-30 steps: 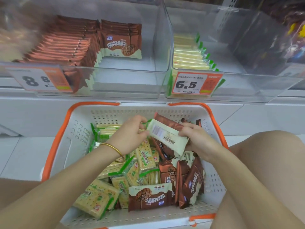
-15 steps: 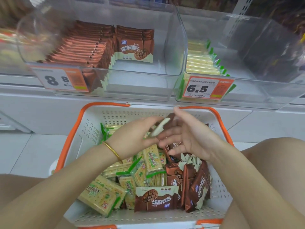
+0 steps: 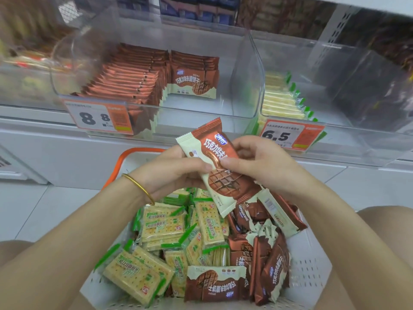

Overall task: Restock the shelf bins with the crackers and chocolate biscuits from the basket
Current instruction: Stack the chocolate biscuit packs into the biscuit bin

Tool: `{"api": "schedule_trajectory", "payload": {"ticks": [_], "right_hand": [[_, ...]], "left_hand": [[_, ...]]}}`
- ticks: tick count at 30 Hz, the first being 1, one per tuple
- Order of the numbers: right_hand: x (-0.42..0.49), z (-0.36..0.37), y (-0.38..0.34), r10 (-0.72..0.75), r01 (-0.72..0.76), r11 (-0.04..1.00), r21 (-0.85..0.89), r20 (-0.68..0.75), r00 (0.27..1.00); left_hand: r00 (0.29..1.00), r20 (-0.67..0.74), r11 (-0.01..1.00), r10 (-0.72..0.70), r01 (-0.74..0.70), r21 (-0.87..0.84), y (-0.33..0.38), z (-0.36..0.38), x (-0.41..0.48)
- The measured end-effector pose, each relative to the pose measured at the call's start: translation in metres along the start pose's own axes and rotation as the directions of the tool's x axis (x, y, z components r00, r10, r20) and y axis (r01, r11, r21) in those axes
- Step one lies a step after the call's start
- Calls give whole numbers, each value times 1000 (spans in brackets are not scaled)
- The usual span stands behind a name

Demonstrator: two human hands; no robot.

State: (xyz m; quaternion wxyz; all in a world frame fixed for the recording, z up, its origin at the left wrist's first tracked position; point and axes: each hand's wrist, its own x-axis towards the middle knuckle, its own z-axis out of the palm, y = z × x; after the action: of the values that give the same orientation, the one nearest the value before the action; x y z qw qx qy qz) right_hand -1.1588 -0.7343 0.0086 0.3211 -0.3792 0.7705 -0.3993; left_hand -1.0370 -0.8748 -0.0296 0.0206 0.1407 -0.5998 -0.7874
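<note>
**Chocolate pack lifted, face up, ready for its bin**

Left hand (image 3: 176, 168) and right hand (image 3: 257, 162) both pinch one brown-and-cream chocolate biscuit packet (image 3: 214, 162) above the white, orange-rimmed plastic basket (image 3: 312, 276), seemingly squaring it to match the clear shelf bin (image 3: 143, 121) of identical packs. Green-trimmed cracker packets (image 3: 165, 224) lie in the basket.

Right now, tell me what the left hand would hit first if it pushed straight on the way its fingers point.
The left hand points right; it would meet the right hand first, both already gripping the chocolate biscuit pack.

White tiled floor (image 3: 33, 211), white shelf ledge (image 3: 55, 148), bright light
</note>
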Motion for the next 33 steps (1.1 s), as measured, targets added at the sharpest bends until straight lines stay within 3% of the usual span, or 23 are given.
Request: {"api": "schedule_trajectory", "payload": {"ticks": [2,4,5,7,8,9,11,13,15,21,33], "right_hand": [[8,-8,-19,-3,2,997,82,23,1000],[25,-18,-46,-53,59,991,122,-53,997],[39,-23,-60,-90,102,990,98,-121,989],[77,-30,-81,-166,164,986,-27,-242,956],[98,-31,-88,-200,168,976,-136,-279,939],[120,-32,-93,-232,151,949,-275,-294,927],[158,-29,-93,-248,70,841,-536,-269,931],[187,-22,-85,-214,7,724,-690,-215,953],[208,-13,-73,-202,-24,607,-794,-184,962],[239,-2,-59,-308,2,398,-917,-131,942],[253,5,-52,-417,-39,291,-956,-163,894]], "left_hand": [[998,1,997,68,-68,29,16,-7,-1],[964,-141,974,227,-221,57,36,-19,1],[909,-258,945,327,-310,104,45,-26,2],[697,-415,803,585,-426,416,57,-39,5],[588,-391,673,708,-392,627,59,-47,7],[525,-304,501,795,-286,817,59,-56,9],[566,-119,176,816,-47,983,56,-75,16],[673,-106,68,732,83,994,52,-85,19],[725,-135,58,675,130,990,50,-84,20],[733,-172,52,658,184,982,50,-78,21],[724,-178,51,667,194,980,49,-76,22]]}}
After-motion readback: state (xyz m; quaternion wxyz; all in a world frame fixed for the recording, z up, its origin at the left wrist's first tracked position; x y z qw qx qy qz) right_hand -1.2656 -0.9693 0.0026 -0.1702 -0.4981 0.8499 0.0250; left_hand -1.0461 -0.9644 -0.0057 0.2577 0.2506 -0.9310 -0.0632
